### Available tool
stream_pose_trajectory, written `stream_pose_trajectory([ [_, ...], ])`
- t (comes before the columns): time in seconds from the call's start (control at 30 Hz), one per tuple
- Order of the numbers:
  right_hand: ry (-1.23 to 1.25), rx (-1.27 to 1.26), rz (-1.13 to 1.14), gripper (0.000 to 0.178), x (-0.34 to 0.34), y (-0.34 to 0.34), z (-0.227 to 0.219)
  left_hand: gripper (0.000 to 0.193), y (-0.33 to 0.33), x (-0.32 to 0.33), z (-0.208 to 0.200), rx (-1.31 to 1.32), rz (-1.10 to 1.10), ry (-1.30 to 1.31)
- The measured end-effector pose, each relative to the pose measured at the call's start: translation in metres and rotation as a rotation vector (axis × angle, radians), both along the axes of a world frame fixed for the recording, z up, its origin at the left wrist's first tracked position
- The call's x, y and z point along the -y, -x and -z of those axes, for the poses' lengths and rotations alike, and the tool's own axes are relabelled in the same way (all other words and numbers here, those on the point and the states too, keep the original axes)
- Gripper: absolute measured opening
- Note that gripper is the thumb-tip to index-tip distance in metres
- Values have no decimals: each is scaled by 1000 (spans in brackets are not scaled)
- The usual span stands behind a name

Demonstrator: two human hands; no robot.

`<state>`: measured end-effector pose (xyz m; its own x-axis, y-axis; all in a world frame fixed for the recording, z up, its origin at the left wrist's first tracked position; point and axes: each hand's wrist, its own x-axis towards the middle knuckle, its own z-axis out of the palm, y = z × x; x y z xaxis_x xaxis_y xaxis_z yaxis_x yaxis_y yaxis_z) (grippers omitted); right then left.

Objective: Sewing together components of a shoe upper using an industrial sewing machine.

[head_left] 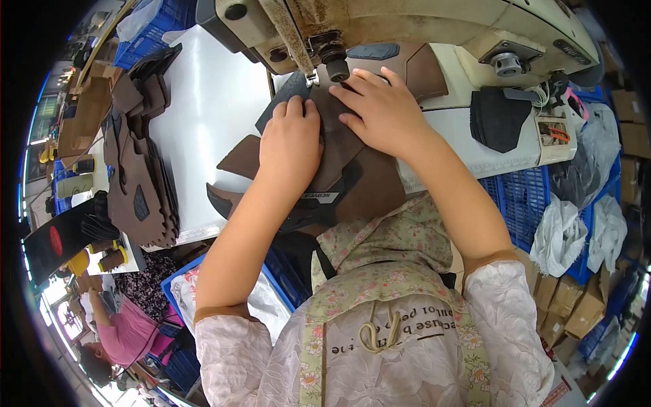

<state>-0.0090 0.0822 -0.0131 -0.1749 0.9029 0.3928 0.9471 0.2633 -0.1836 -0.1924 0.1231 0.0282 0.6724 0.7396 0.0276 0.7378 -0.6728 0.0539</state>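
Note:
A brown leather shoe upper [380,182] with black panels lies under the sewing machine [407,27], its near end drooping over the table edge toward my lap. The presser foot [312,79] meets the work just beyond my fingers. To the left of the foot, my left hand [291,142] bends its fingers closely over the upper and grips it. My right hand [388,114] lies on the other side with fingers spread flat on the leather. The needle's tip is too small to make out.
Stacked brown pieces [139,183] lie along the table's left edge. Black cut pieces [500,119] sit at right, beside a small tray [555,139] with an orange-handled tool. Blue crates [522,203] stand beyond. A person in pink [129,325] sits lower left.

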Motion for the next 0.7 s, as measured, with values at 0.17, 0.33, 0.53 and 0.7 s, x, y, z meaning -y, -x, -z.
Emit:
stream_pose_trajectory([
  [0.17,-19,35,-45,37,-9,-16,0,56,-11,-1,2,-17,-24,-41],
  [0.33,-41,38,-94,33,-16,-22,-2,54,-13,-4,-2,-32,-13,-3],
  [0.53,10,-24,-64,28,0,9,-6,54,0,-13,-18,-5,46,183],
  [0.7,-73,-75,-23,29,5,10,0,55,-2,-6,-16,-49,56,97],
])
